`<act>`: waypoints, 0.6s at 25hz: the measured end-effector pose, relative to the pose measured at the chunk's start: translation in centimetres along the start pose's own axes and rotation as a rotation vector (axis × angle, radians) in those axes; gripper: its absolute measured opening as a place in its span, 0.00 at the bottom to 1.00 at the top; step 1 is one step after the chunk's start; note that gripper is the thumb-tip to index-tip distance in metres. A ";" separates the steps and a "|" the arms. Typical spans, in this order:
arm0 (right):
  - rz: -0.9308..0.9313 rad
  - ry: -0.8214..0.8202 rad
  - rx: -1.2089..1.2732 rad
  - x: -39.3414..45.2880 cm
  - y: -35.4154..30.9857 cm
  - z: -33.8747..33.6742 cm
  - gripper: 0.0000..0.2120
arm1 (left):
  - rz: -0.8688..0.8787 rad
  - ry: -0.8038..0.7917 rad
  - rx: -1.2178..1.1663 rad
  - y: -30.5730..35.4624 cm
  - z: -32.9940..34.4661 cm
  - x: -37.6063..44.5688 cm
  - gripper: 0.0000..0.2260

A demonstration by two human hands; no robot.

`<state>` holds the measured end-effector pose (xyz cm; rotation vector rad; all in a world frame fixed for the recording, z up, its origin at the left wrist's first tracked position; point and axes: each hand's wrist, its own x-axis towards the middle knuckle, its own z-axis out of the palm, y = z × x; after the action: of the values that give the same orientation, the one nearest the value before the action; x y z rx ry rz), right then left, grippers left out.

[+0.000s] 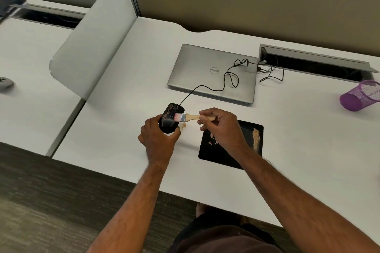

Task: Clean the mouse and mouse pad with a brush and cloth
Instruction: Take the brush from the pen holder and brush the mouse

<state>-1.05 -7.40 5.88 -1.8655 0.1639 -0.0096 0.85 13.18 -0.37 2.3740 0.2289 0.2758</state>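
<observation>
My left hand grips a black wired mouse, lifted off the white desk and streaked with tan dust. A small wooden-handled brush is held in my right hand, its bristles touching the mouse's top right side. A little tan dust lies on the desk just below the bristles. The black mouse pad lies on the desk to the right, partly under my right forearm, with a line of tan dust near its right edge and smears at its left. No cloth is in view.
A closed silver laptop lies behind the mouse, the mouse cable looping over its lid toward an open cable tray. A purple mesh cup lies tipped at the right. A grey divider panel stands at the left.
</observation>
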 end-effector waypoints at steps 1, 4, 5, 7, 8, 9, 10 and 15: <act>0.012 0.012 -0.025 -0.1 0.2 -0.1 0.09 | 0.000 0.000 0.004 -0.1 0.0 0.0 0.31; 0.043 0.074 -0.032 0.0 0.7 -0.9 0.10 | -0.002 -0.006 0.004 -0.2 -0.1 -0.1 0.30; 0.041 0.079 -0.009 0.1 0.7 -1.0 0.10 | 0.000 -0.005 0.001 -0.2 -0.2 -0.1 0.30; 0.018 0.058 0.048 0.0 0.5 -1.0 0.11 | 0.003 -0.005 -0.003 -0.2 -0.2 -0.2 0.30; 0.008 0.038 0.075 0.0 0.4 -0.8 0.11 | 0.003 -0.005 -0.005 -0.1 -0.2 -0.2 0.30; 0.006 0.019 0.088 0.0 0.3 -0.5 0.11 | 0.004 -0.004 -0.010 0.1 -0.3 -0.3 0.30; 0.010 0.006 0.085 0.1 0.3 -0.3 0.11 | 0.006 -0.001 -0.014 0.2 -0.2 -0.3 0.30; 0.088 0.105 0.042 0.5 0.7 -0.7 0.09 | 0.007 -0.005 -0.001 -0.1 -0.2 -0.4 0.31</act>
<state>-0.71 -8.37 5.35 -1.8149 0.3160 -0.0504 0.38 13.30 -0.39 2.3750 0.2186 0.2734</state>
